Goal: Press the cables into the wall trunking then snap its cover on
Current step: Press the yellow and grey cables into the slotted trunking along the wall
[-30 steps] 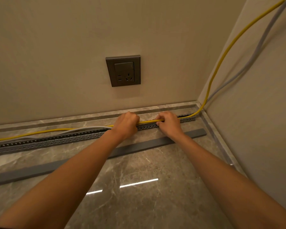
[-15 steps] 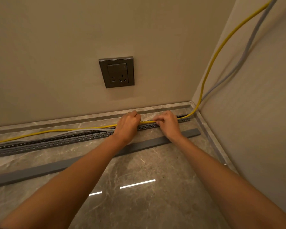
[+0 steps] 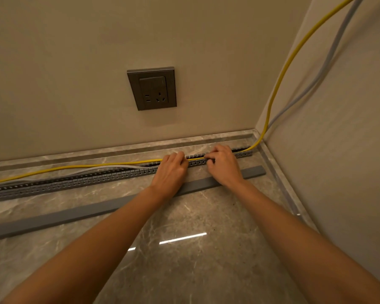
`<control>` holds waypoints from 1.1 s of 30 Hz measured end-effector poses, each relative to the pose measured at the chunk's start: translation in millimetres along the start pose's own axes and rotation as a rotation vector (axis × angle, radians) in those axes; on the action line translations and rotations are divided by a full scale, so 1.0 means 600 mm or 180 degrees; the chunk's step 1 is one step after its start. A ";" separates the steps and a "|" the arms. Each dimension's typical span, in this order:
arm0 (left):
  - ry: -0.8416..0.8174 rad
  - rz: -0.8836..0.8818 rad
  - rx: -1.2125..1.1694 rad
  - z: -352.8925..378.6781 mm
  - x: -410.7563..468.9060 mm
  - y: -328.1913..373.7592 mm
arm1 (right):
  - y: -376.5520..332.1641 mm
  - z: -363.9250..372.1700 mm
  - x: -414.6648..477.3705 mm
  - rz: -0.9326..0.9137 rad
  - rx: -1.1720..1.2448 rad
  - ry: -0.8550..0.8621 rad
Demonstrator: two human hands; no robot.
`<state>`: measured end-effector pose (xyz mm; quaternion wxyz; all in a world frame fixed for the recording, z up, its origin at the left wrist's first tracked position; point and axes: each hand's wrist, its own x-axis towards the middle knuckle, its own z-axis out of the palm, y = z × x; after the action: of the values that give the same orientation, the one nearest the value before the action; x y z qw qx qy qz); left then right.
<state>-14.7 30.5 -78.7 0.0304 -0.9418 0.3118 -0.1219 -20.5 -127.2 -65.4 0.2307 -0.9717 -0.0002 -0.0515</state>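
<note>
A grey slotted trunking (image 3: 75, 179) runs along the floor by the back wall, from the left edge to the right corner. A yellow cable (image 3: 75, 166) and a grey cable (image 3: 110, 167) lie beside and behind it on the left; to the right both climb the side wall. My left hand (image 3: 171, 170) and my right hand (image 3: 223, 163) sit close together on the trunking, fingers curled down on the yellow cable where it enters the channel. The grey cover strip (image 3: 97, 209) lies loose on the floor in front, passing under both wrists.
A dark wall socket (image 3: 153, 88) is set in the back wall above the hands. A marble skirting ledge (image 3: 206, 137) runs along the wall foot. The side wall (image 3: 338, 172) closes the corner on the right. Glossy marble floor (image 3: 184, 260) lies in front.
Both hands stay on the yellow cable at the trunking, nearly unmoved. The view has shifted slightly, and a little more cable sits in the channel between and right of the hands.
</note>
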 end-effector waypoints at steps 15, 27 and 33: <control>-0.0520 -0.1210 -0.1525 -0.035 0.024 -0.015 | -0.011 -0.023 0.008 0.0073 -0.0126 -0.0219; -0.1168 -0.2105 -0.1395 -0.048 -0.030 -0.145 | -0.114 0.035 0.005 -0.0452 0.0317 -0.0416; -0.1515 -0.2141 -0.1725 -0.047 -0.052 -0.208 | -0.174 0.080 0.006 -0.0470 0.0327 -0.0677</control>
<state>26.4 149.6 -41.3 -0.1863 -0.9660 -0.0047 0.1790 -14.5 -12.5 -61.1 0.2744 -0.9559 -0.0987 0.0350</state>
